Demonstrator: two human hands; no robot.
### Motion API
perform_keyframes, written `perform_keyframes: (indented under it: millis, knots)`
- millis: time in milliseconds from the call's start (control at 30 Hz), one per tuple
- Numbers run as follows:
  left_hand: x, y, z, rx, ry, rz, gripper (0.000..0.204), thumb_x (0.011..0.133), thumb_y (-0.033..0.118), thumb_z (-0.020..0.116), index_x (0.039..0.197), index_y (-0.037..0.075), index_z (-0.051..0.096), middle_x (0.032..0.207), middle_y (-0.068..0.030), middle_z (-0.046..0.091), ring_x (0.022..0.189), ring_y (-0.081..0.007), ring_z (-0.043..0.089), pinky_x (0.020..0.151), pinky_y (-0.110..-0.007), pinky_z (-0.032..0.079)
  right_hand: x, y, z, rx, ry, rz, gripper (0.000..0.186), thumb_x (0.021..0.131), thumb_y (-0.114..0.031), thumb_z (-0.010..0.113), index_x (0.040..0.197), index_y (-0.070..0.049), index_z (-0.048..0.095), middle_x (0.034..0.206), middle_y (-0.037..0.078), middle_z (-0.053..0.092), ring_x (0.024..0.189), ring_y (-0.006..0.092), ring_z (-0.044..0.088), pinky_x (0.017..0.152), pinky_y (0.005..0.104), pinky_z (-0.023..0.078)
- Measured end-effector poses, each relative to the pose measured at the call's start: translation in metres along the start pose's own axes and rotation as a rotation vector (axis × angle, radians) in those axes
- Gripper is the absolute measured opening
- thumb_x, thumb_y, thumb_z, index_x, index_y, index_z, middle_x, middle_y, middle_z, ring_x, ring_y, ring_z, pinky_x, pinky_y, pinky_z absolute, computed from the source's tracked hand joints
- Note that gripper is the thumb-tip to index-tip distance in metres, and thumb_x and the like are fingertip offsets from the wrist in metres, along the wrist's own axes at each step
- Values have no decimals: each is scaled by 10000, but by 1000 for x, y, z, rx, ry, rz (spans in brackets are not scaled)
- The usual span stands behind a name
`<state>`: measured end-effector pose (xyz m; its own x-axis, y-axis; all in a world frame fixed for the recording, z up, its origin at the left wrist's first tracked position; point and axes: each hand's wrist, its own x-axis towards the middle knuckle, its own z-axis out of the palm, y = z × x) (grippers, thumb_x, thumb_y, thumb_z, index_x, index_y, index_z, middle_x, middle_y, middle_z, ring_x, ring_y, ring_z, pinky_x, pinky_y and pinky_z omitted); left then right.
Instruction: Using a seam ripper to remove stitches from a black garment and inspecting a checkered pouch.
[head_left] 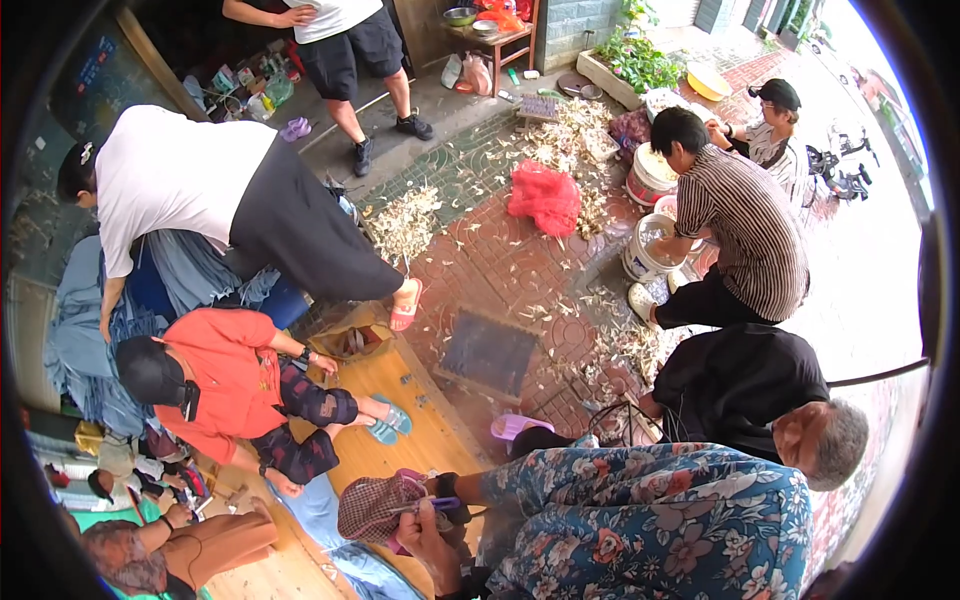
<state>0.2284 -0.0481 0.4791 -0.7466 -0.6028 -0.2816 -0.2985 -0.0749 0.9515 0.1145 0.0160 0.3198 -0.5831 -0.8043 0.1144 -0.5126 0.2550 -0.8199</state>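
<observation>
At the lower middle, my left hand (432, 550) is raised from the lower edge with its thumb and fingers closed. A slim tool with a purple handle (440, 504) lies against those fingers, perhaps small scissors; its exact kind is hard to make out. Beside it is a rounded piece of checked cloth (372, 510) in brown and pink. My right hand (432, 487), behind a dark band, comes in from the right near the tool and cloth, its fingers mostly hidden. Blue floral fabric (650, 510) spreads across the lower right.
A person in orange (215, 370) sits left on wooden boards (420, 405). Another bends over denim (90, 320). Right, people sit by white buckets (652, 178); a person in black (735, 390) is close by. Peelings surround a red mesh bag (545, 197) and dark mat (488, 352).
</observation>
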Motion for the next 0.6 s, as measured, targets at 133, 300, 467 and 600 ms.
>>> perform_keyframes:
  millis: [133, 300, 467, 600]
  knots:
    - [2, -6, -3, 98, -1, 71, 209, 922, 180, 605, 877, -22, 625, 712, 1, 585, 646, -65, 511, 582, -228, 419, 0, 5, 1, 7, 6, -24, 375, 851, -125, 519, 1221, -95, 576, 1270, 155, 565, 1174, 322, 525, 1024, 383, 366]
    - [-3, -17, -18, 111, 161, 56, 210, 922, 184, 602, 868, -19, 621, 707, -3, 575, 649, -69, 510, 593, -231, 419, 4, -1, 18, 29, -58, -114, 374, 852, -123, 517, 1219, -93, 576, 1271, 157, 564, 1175, 324, 524, 1026, 384, 364]
    - [-7, -37, -31, 17, 244, 25, 276, 948, 251, 576, 826, 4, 587, 733, 1, 578, 660, -52, 490, 585, -231, 413, 6, -17, 45, 63, -170, -234, 373, 852, -122, 515, 1218, -90, 576, 1272, 159, 563, 1176, 326, 523, 1027, 384, 363]
    - [-8, -53, -42, -58, 336, -4, 254, 948, 245, 585, 832, 21, 602, 745, 13, 594, 659, -51, 498, 586, -219, 404, 6, -29, 62, 79, -276, -340, 372, 852, -120, 514, 1217, -88, 576, 1272, 161, 562, 1177, 328, 523, 1028, 384, 362]
